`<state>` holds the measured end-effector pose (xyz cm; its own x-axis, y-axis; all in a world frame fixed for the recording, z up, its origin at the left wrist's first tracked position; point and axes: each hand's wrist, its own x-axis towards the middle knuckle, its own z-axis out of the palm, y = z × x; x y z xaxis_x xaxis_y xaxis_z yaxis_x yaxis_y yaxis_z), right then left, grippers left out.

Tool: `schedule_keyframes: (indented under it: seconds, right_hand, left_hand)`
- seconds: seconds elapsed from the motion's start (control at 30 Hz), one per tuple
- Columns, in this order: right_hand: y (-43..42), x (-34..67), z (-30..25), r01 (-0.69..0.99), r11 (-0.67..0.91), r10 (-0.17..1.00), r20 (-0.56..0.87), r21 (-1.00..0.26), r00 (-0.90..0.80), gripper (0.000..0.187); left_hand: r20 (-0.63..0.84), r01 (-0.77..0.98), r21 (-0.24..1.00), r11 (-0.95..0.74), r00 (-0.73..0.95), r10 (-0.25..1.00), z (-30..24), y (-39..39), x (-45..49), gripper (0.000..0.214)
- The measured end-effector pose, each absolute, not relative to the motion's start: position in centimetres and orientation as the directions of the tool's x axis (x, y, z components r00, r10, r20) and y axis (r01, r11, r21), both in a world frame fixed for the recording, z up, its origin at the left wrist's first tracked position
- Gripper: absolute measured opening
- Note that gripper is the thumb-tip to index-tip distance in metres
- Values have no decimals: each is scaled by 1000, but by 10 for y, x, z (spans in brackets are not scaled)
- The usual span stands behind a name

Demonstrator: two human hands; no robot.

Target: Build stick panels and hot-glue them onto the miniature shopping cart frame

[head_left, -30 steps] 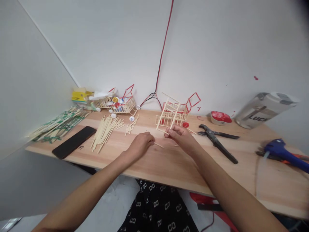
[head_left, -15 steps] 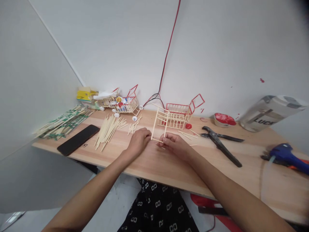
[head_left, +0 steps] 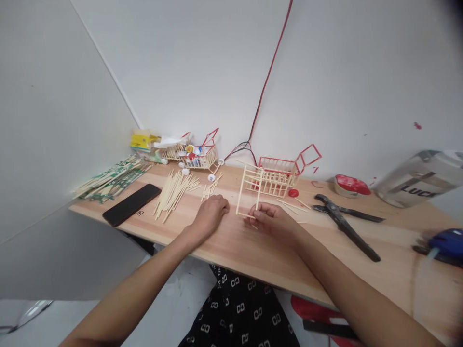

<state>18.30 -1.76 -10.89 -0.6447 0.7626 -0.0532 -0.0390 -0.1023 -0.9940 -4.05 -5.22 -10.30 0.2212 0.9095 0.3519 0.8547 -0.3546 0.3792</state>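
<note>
The light is soft, even and moderately bright, its source out of view, with a cool grey tone on the wall [head_left: 188,62]. Shadows on the table [head_left: 231,246] are faint and soft-edged. The frame [head_left: 240,191] reads fairly clearly; at right, the jar [head_left: 419,180] and blue tool [head_left: 448,246] smear. Wide-angle stretching shows towards the edges, and the top right corner darkens.
</note>
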Motion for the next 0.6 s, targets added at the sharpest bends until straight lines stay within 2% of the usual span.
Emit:
schedule_keyframes:
  seconds: [0.07,0.1,0.17,0.27,0.33,0.4,0.43,0.53,0.57,0.6]
  right_hand:
    - [-17,183,-110,-32,-111,758,-64,-993,-649,35]
    - [-17,184,-109,-22,-97,756,-60,-995,-651,35]
    - [-17,184,-106,12,-42,757,-40,-999,-653,35]
    - [-18,185,-97,85,53,770,-14,-995,-638,35]
    - [-19,185,-91,122,86,781,-9,-989,-624,35]
    - [-20,185,-88,140,90,786,-16,-986,-618,36]
    - [-21,185,-88,144,87,786,-21,-986,-618,36]
    - [-21,186,-89,159,85,789,-31,-984,-613,36]
    - [-20,186,-90,165,93,790,-29,-982,-612,36]
    - [-20,187,-91,178,108,789,-25,-978,-614,36]
  left_hand:
    - [385,872,369,-321,170,907,-101,-53,-50,14]
    - [402,865,401,-303,131,906,-99,-54,-57,14]
    - [415,791,552,-262,11,910,-92,-60,-74,12]
    - [333,491,851,-187,-227,915,-73,-76,-105,12]
    - [292,251,946,-205,-388,874,-55,-94,-129,13]
    - [281,95,957,-273,-524,804,-39,-119,-158,19]
    - [315,88,942,-325,-571,758,-33,-134,-175,23]
    - [415,177,887,-426,-708,571,-31,-189,-239,39]
    - [424,231,888,-397,-746,513,-37,-210,-261,42]
    - [410,279,907,-316,-759,506,-46,-231,-281,42]
